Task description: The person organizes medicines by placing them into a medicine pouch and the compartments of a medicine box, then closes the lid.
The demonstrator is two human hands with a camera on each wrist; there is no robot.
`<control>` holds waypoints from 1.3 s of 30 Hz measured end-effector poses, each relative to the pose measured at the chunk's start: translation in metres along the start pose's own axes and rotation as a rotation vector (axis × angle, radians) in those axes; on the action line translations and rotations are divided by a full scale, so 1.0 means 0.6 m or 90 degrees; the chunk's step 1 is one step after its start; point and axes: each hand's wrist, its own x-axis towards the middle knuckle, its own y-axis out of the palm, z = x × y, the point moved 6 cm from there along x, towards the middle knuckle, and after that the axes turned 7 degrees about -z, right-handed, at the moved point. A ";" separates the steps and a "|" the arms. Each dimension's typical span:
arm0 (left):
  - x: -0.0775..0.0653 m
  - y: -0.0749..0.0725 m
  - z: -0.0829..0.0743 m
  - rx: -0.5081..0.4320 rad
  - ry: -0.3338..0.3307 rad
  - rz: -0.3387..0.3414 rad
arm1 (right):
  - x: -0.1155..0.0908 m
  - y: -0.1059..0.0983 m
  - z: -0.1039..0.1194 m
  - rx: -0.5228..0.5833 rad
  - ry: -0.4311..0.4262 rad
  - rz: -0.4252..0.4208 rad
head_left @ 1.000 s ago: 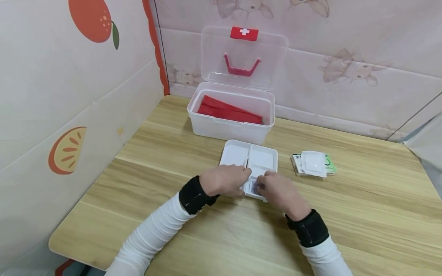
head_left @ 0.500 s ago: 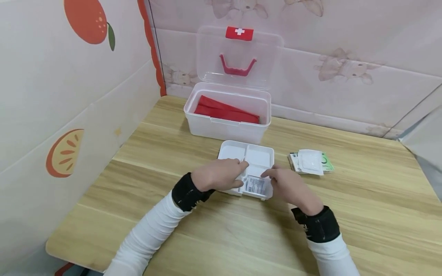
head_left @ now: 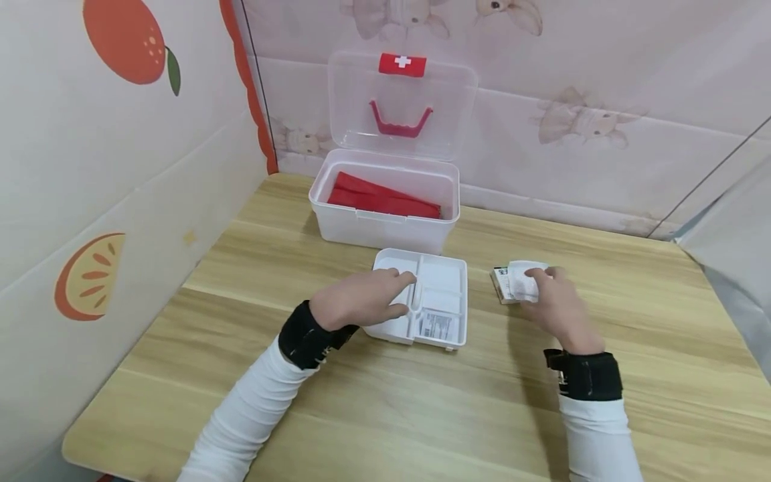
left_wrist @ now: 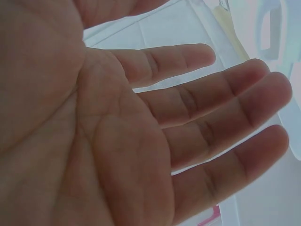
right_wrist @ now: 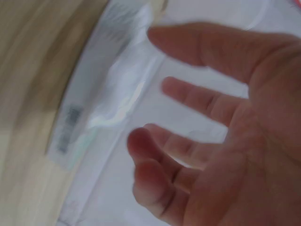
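My left hand hovers over the left side of a white divided tray, its fingers straight in the left wrist view. A flat printed packet lies in the tray's front right compartment. On the right, my right hand is above a small white packet that lies on a thin green and white box. In the right wrist view the thumb and loosely bent fingers stand apart, with nothing between them. The packet and the box's barcoded side show beyond the fingertips, blurred.
Behind the tray stands a translucent first-aid box, its lid raised against the wall. Red folded cloth-like material lies inside it. The wooden table meets walls at the left and the back.
My right hand has left the tray and moved right, over the white packet on the box. The printed packet in the tray is now uncovered. The left hand has lifted slightly, fingers straighter.
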 end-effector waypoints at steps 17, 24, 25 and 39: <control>-0.001 -0.030 -0.017 -0.008 0.047 -0.138 | -0.007 -0.046 0.043 0.143 -0.050 -0.210; -0.009 -0.063 -0.057 -0.087 0.141 -0.393 | -0.036 -0.038 0.142 0.631 -0.030 -0.055; -0.011 -0.065 -0.062 -0.108 0.152 -0.416 | -0.040 -0.033 0.154 0.666 -0.042 -0.023; -0.027 -0.076 -0.070 -0.201 0.220 -0.431 | -0.061 -0.021 0.210 0.729 -0.131 -0.084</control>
